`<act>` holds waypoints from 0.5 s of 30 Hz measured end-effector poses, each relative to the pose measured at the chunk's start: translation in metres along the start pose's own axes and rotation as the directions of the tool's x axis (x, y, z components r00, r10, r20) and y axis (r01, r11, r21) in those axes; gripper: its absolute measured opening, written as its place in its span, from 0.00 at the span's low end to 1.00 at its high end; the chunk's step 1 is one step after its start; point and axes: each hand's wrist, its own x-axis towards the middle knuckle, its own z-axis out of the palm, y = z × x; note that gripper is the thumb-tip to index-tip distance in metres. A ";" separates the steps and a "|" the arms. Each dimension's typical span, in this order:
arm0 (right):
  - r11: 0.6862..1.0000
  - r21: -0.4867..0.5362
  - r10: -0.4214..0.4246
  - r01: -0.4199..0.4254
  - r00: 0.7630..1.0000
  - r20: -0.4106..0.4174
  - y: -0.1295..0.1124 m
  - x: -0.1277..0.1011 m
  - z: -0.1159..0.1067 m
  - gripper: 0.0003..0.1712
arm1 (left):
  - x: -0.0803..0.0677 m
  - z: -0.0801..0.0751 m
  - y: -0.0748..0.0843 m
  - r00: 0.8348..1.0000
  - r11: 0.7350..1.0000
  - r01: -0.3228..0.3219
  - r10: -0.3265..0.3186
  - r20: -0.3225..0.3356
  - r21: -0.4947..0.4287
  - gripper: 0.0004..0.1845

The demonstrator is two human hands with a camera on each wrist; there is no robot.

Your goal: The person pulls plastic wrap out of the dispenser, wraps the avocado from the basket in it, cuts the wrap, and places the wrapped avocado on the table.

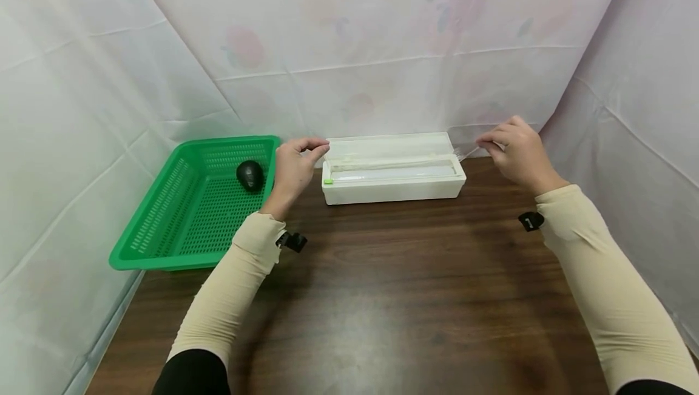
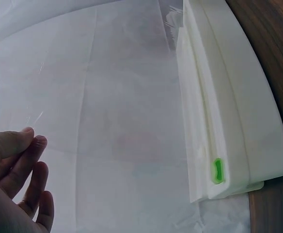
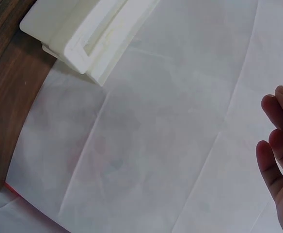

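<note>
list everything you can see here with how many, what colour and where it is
Dispenser box: one, white with a small green tab, back of the table, lid open.
Clear film: one sheet, transparent, drawn up from the box between both hands.
Basket: one, green, perforated, left edge of the table.
Dark round object: one, black, inside the basket at its far end.
Table: one, dark brown wood.
Backdrop cloth: white, behind and at both sides.
Left hand: pinches the film's left end.
Right hand: pinches the film's right end.
Sleeves: two, beige.

Left hand (image 1: pixel 292 167) and right hand (image 1: pixel 516 149) raised, fingertips pinched.
</note>
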 end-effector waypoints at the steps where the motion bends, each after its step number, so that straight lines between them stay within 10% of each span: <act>1: 1.000 0.000 -0.003 0.003 1.000 -0.002 -0.001 0.000 -0.001 0.02 | 0.000 -0.001 0.001 1.000 1.000 -0.002 0.002 0.000 0.003 0.09; 15: 0.999 0.030 -0.020 0.021 0.999 -0.029 -0.008 0.001 -0.010 0.05 | -0.006 -0.014 0.007 0.999 0.999 -0.034 0.034 0.012 0.010 0.08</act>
